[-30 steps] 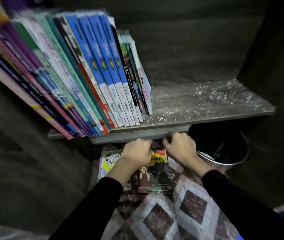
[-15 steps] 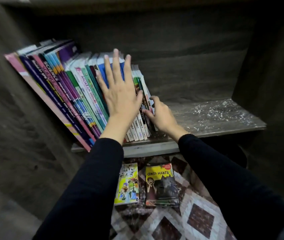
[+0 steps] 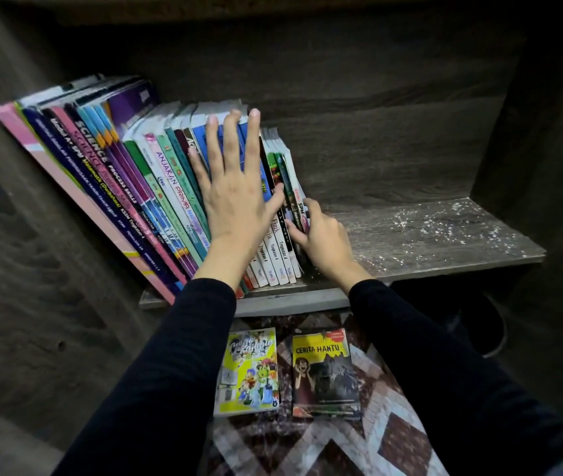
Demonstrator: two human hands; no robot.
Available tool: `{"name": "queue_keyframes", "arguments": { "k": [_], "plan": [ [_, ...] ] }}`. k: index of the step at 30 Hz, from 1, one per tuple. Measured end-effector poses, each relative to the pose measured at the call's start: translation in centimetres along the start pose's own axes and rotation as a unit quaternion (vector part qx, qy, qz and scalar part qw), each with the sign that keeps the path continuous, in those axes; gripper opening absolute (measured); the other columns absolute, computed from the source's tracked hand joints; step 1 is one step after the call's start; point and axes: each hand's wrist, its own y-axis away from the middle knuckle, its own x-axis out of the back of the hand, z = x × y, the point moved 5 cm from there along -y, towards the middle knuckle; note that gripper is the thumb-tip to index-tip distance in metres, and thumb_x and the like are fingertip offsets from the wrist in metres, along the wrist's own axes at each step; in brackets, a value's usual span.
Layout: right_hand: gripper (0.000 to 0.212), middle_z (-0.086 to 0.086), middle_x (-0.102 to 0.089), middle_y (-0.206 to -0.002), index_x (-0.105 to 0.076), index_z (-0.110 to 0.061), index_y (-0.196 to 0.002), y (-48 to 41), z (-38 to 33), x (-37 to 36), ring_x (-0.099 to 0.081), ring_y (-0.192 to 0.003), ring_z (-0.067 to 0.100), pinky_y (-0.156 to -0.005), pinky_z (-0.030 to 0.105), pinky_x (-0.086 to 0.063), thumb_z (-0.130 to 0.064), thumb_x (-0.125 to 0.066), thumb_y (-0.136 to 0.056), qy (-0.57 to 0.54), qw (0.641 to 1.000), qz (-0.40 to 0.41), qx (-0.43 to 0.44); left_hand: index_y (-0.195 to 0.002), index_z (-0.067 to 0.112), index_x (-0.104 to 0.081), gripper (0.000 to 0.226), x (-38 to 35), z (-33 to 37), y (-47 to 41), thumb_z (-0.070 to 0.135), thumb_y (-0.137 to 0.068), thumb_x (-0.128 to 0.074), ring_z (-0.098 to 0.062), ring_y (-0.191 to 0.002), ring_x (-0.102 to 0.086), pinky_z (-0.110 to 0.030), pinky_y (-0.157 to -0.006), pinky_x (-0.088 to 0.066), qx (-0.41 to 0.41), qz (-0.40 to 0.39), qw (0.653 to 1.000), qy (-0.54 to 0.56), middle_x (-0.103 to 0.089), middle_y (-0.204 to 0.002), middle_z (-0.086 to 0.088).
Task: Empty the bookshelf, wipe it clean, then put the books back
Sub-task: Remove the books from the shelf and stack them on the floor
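- Dark wood-grain bookshelf board (image 3: 427, 235): right half bare and speckled with white dust; a row of colourful paperback textbooks (image 3: 142, 194) leans left on its left half.
- Left hand (image 3: 235, 197): flat and spread open against the spines, bracing, gripping nothing.
- Right hand (image 3: 321, 238): fingers curled round the thin rightmost books; full closure cannot be confirmed.
- Risk: pulling the end books may let the leaning row slide right or tip off the near edge.
- Clearance: open shelf to the right; two comic paperbacks (image 3: 287, 372) lie on the patterned mat (image 3: 341, 448) below.
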Motion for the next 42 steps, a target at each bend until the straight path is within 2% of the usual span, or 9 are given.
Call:
{"name": "queue_keyframes", "arguments": {
  "k": [16, 22, 26, 30, 32, 36, 38, 40, 42],
  "plan": [
    [0.042, 0.02, -0.065, -0.104, -0.036, -0.004, -0.128, 0.1, 0.7, -1.4, -0.062, -0.096, 0.039, -0.076, 0.043, -0.046, -0.026, -0.053, -0.096, 0.029, 0.998, -0.021, -0.056, -0.148, 0.015, 0.013, 0.088, -0.5, 0.3, -0.1, 0.054, -0.09, -0.041, -0.038, -0.144, 0.003, -0.055, -0.111, 0.007, 0.002, -0.033, 0.998, -0.052, 0.003, -0.158, -0.015],
    [0.041, 0.019, -0.067, -0.093, -0.045, -0.004, -0.121, -0.1, 0.2, 1.4, -0.062, -0.087, 0.039, -0.07, 0.039, -0.042, -0.031, -0.056, -0.093, 0.019, 0.999, 0.035, -0.009, -0.151, 0.014, 0.0, 0.078, 0.4, 0.3, 0.1, 0.042, -0.094, -0.044, -0.033, -0.145, 0.005, -0.045, -0.113, 0.01, 0.008, -0.017, 0.995, 0.095, -0.001, -0.159, -0.013],
    [0.045, 0.02, -0.068, -0.085, -0.049, -0.002, -0.119, 0.6, -1.3, 4.7, -0.063, -0.079, 0.042, -0.065, 0.039, -0.04, -0.036, -0.059, -0.091, 0.004, 0.994, 0.098, 0.043, -0.139, 0.006, -0.04, 0.051, 2.9, 1.6, 2.7, 0.021, -0.093, -0.054, -0.018, -0.129, -0.042, -0.028, -0.11, -0.034, 0.1, 0.072, 0.904, 0.41, -0.043, -0.139, -0.011],
    [0.057, 0.024, -0.067, -0.071, -0.053, 0.003, -0.121, 2.7, -3.3, 8.2, -0.06, -0.06, 0.048, -0.053, 0.041, -0.044, -0.042, -0.055, -0.085, 0.006, 0.977, 0.176, 0.123, -0.129, 0.021, -0.052, 0.065, 3.4, 4.5, 3.4, 0.052, -0.076, -0.069, -0.005, -0.108, -0.058, -0.028, -0.095, -0.049, 0.256, -0.087, 0.788, 0.553, -0.062, -0.117, 0.01],
    [0.061, 0.02, -0.065, -0.063, -0.049, 0.0, -0.121, 4.0, -3.9, 9.4, -0.057, -0.046, 0.045, -0.042, 0.038, -0.044, -0.045, -0.048, -0.078, 0.028, 0.964, 0.198, 0.176, -0.118, 0.022, -0.059, 0.065, 4.3, 5.2, 2.7, 0.061, -0.067, -0.071, -0.006, -0.102, -0.061, -0.025, -0.09, -0.048, 0.302, -0.101, 0.775, 0.545, -0.066, -0.103, 0.012],
    [0.055, 0.013, -0.066, -0.063, -0.044, -0.009, -0.115, 6.0, -4.5, 11.1, -0.06, -0.045, 0.037, -0.035, 0.032, -0.042, -0.047, -0.048, -0.075, 0.077, 0.944, 0.214, 0.238, -0.079, 0.016, -0.063, 0.024, 7.0, 5.7, 2.6, 0.039, -0.076, -0.071, -0.008, -0.073, -0.06, -0.011, -0.056, -0.04, 0.345, -0.061, 0.786, 0.509, -0.062, -0.07, 0.01],
    [0.06, 0.012, -0.068, -0.069, -0.057, -0.005, -0.116, 6.8, -4.2, 11.9, -0.064, -0.053, 0.034, -0.041, 0.031, -0.046, -0.049, -0.05, -0.077, 0.074, 0.94, 0.195, 0.268, -0.077, 0.009, -0.065, 0.023, 7.5, 5.6, 3.5, 0.032, -0.076, -0.068, -0.015, -0.072, -0.06, -0.02, -0.058, -0.041, 0.366, -0.05, 0.772, 0.518, -0.064, -0.071, 0.003],
    [0.064, 0.005, -0.07, -0.087, -0.064, -0.009, -0.118, 7.1, -3.4, 12.8, -0.067, -0.077, 0.024, -0.066, 0.029, -0.052, -0.059, -0.047, -0.081, -0.039, 0.962, 0.111, 0.246, -0.073, 0.01, -0.064, 0.019, 7.4, 4.8, 4.3, 0.028, -0.073, -0.068, -0.017, -0.071, -0.062, -0.024, -0.063, -0.045, 0.404, -0.034, 0.708, 0.579, -0.066, -0.072, 0.001],
    [0.067, -0.006, -0.061, -0.103, -0.062, -0.02, -0.124, 7.1, -2.4, 13.3, -0.055, -0.098, 0.007, -0.09, 0.017, -0.041, -0.066, -0.034, -0.085, -0.174, 0.969, -0.002, 0.175, -0.074, 0.012, -0.061, 0.011, 7.3, 4.1, 5.2, 0.022, -0.072, -0.067, -0.018, -0.073, -0.063, -0.031, -0.065, -0.048, 0.429, -0.03, 0.637, 0.64, -0.068, -0.078, -0.003]
  ]
}}
